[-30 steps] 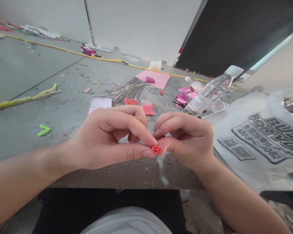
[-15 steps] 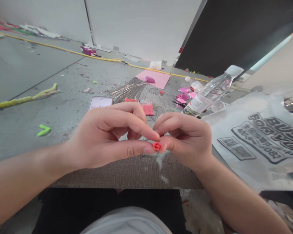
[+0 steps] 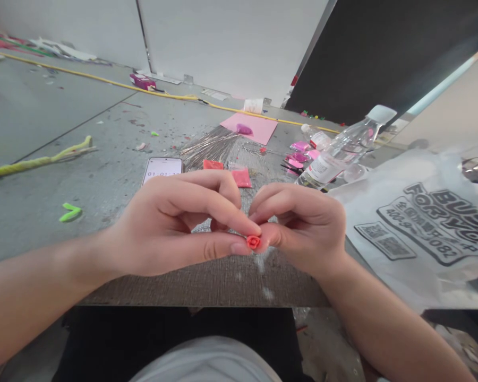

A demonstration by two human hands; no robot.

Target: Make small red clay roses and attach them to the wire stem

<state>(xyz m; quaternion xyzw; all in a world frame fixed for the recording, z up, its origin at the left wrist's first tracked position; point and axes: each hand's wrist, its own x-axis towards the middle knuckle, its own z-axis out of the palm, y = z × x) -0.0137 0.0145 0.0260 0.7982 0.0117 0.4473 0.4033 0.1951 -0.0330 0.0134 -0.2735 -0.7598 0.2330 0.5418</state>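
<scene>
A tiny red clay rose (image 3: 254, 242) with curled petals sits between my fingertips above the table's front edge. My left hand (image 3: 179, 223) pinches it from the left, thumb below and index finger on top. From the other side my right hand (image 3: 302, 223) presses its thumb against the flower, its other fingers curled behind. Beyond my hands lie two small packets, an orange-red packet (image 3: 213, 165) and a pinkish-red packet (image 3: 241, 178). A phone (image 3: 161, 167) showing a running timer is partly covered by my left hand.
A bundle of thin wires (image 3: 211, 148) lies behind the packets, near a pink sheet (image 3: 263, 130). At right stand a clear bottle (image 3: 338, 148) and a white plastic bag (image 3: 422, 223). Left are a yellow-green fuzzy stem (image 3: 40, 159) and bright green pieces (image 3: 70, 212). A yellow cord (image 3: 123, 84) crosses the back.
My left index finger has come down onto the rose's upper edge. The rose has shifted slightly left and down in view, while my right hand stays nearly in place.
</scene>
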